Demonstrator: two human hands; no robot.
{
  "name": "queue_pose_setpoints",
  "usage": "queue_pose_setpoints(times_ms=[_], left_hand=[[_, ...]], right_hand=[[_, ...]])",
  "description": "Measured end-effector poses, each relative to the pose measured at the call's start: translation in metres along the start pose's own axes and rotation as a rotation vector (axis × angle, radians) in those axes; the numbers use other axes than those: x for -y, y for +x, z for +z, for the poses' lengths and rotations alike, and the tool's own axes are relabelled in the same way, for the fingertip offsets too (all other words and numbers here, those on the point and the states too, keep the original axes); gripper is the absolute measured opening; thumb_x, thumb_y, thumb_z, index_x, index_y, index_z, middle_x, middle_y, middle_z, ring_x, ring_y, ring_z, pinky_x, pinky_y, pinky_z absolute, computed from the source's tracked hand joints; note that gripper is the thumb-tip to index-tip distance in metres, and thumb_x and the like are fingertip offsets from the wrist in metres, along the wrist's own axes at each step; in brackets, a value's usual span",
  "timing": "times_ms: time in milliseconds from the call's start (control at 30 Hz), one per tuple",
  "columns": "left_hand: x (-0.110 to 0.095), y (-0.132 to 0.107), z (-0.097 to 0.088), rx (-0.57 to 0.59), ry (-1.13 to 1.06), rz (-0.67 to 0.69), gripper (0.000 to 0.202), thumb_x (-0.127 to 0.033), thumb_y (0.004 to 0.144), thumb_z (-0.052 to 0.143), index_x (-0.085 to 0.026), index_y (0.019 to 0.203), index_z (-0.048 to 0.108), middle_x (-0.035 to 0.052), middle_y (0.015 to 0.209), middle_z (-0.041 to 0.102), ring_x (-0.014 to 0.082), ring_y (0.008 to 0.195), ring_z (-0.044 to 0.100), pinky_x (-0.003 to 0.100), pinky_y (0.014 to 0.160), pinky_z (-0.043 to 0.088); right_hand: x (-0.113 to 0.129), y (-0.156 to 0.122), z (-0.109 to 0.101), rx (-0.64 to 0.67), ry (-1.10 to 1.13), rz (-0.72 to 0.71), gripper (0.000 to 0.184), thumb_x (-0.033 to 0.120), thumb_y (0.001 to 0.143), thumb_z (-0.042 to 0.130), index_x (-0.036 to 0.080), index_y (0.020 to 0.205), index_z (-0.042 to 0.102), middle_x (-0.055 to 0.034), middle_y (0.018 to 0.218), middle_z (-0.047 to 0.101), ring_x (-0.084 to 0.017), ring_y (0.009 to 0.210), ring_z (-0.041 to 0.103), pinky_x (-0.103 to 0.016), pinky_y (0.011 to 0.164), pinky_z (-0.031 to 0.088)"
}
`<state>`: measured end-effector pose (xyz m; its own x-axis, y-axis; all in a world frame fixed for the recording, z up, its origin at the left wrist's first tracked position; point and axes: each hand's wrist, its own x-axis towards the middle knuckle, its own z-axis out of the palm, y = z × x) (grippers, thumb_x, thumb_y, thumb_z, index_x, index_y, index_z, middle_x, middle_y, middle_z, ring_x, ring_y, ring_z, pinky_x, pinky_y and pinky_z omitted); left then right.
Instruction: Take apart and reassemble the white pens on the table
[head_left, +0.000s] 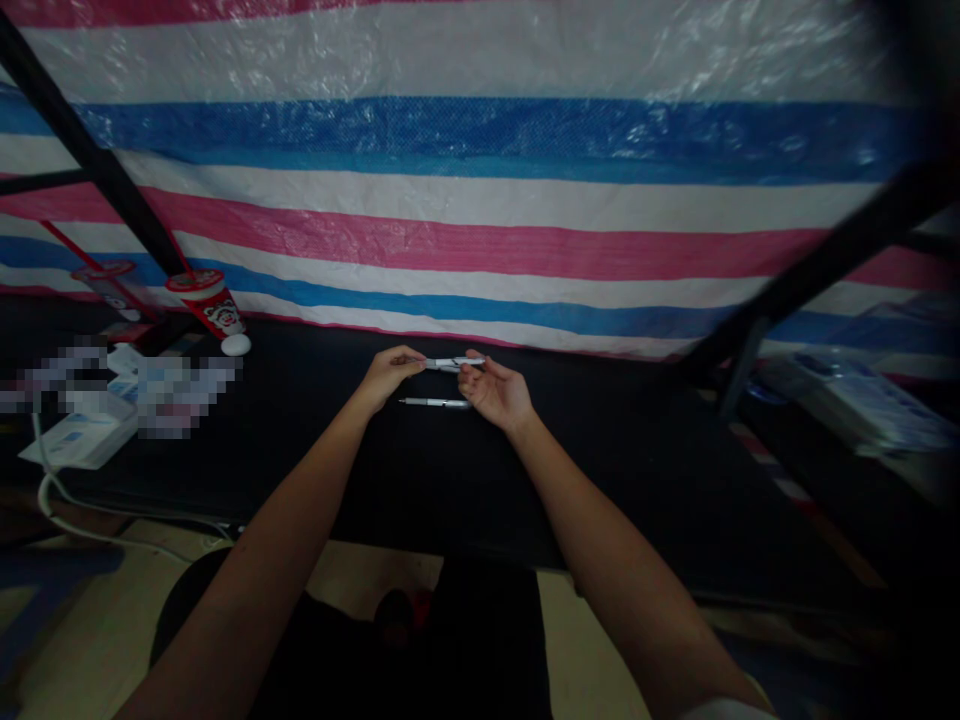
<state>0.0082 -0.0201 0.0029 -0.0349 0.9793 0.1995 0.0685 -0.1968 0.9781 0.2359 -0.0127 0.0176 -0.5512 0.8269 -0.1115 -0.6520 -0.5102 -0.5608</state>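
Note:
Over the black table (420, 480) both my hands hold one white pen (450, 363) level between them. My left hand (388, 372) pinches the pen's left end with thumb and fingertips. My right hand (496, 392) grips its right end, palm turned up. A second slim pen (435, 403) lies flat on the table just below, next to the fingers of my right hand.
A red paper cup (212, 303) with a straw stands at the back left, with a small white round thing (235, 345) beside it. White boxes (82, 430) and a white cable (52, 495) lie at the left edge. Black frame bars (810, 270) slant on both sides before a striped tarp (480, 180).

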Motion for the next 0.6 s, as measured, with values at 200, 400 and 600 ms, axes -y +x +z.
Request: queue_pose_setpoints(times_ms=[200, 400, 600], left_hand=[[-0.0004, 0.0012, -0.0018, 0.004, -0.086, 0.006, 0.015, -0.03, 0.075, 0.071, -0.017, 0.081, 0.076, -0.0006, 0.065, 0.059, 0.0138, 0.066, 0.051, 0.029, 0.068, 0.038], [-0.0014, 0.0018, -0.0037, 0.029, -0.145, 0.0, 0.022, -0.031, 0.081, 0.061, -0.016, 0.08, 0.077, 0.0015, 0.066, 0.06, 0.0142, 0.066, 0.052, 0.028, 0.067, 0.039], [-0.0013, 0.0023, -0.0033, 0.016, -0.199, 0.003, 0.025, -0.03, 0.081, 0.058, -0.016, 0.077, 0.078, 0.002, 0.065, 0.059, 0.014, 0.066, 0.051, 0.028, 0.066, 0.039]], right_hand=[[-0.0021, 0.0019, -0.0032, 0.006, 0.007, -0.018, 0.024, 0.023, 0.098, 0.036, 0.018, 0.098, 0.06, -0.0063, 0.074, 0.065, -0.015, 0.062, 0.057, -0.026, 0.052, 0.044], [-0.0009, -0.0005, -0.0004, 0.011, 0.026, -0.008, 0.026, 0.025, 0.098, 0.036, 0.018, 0.102, 0.06, -0.0077, 0.078, 0.065, -0.017, 0.064, 0.057, -0.027, 0.052, 0.045], [-0.0005, -0.0001, -0.002, 0.047, 0.017, 0.001, 0.026, 0.022, 0.099, 0.035, 0.018, 0.099, 0.06, -0.0051, 0.071, 0.063, -0.015, 0.061, 0.056, -0.025, 0.053, 0.045]])
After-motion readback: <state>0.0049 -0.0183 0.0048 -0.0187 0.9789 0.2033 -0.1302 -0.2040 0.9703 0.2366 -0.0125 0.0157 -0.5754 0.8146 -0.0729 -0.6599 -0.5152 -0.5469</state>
